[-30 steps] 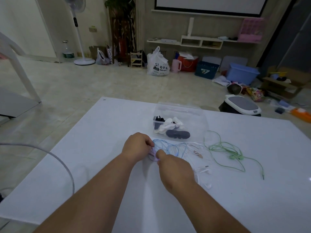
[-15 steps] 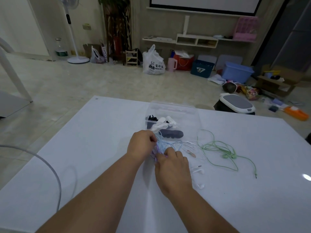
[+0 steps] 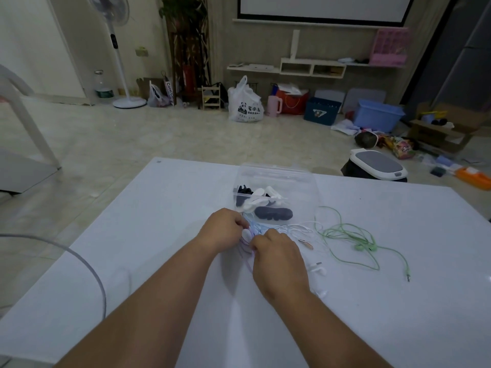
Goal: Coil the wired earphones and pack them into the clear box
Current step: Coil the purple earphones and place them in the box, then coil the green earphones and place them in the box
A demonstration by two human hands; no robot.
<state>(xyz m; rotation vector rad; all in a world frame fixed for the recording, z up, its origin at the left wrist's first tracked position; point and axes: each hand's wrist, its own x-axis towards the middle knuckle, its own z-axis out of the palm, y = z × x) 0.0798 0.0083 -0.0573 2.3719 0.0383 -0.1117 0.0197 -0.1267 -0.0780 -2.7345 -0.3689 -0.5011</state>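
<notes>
Hands meet over the middle of the white surface [image 3: 159,235] in the head view, the only one we have. Our left hand [image 3: 223,232] is curled with its fingers pinched together on a bundle of pale blue and lilac earphone cable [image 3: 251,229]. Our right hand [image 3: 279,258] lies just beside it, knuckles up, its fingers folded onto the same bundle; the fingertips are hidden under the hand, so we cannot tell how firmly they grip. The two hands nearly touch.

Just beyond them, on the far side, stands the clear box [image 3: 276,179], its lid raised at the back. Inside it we see coiled earphones already packed: a black set [image 3: 243,193] at the left, a white set [image 3: 261,199] in the middle and a dark grey coil [image 3: 273,213] at the near edge.

To the right of our hands, loose white earphones [image 3: 317,268] trail across the surface, their cable running up toward the box. Farther right lie green earphones [image 3: 364,247], uncoiled, with the plug at the near right end.

At the near left, a grey cable [image 3: 87,264] arcs over the edge of the surface. On the floor beyond it, a white bag [image 3: 245,104] and a blue bin [image 3: 377,115] sit against the far wall.
</notes>
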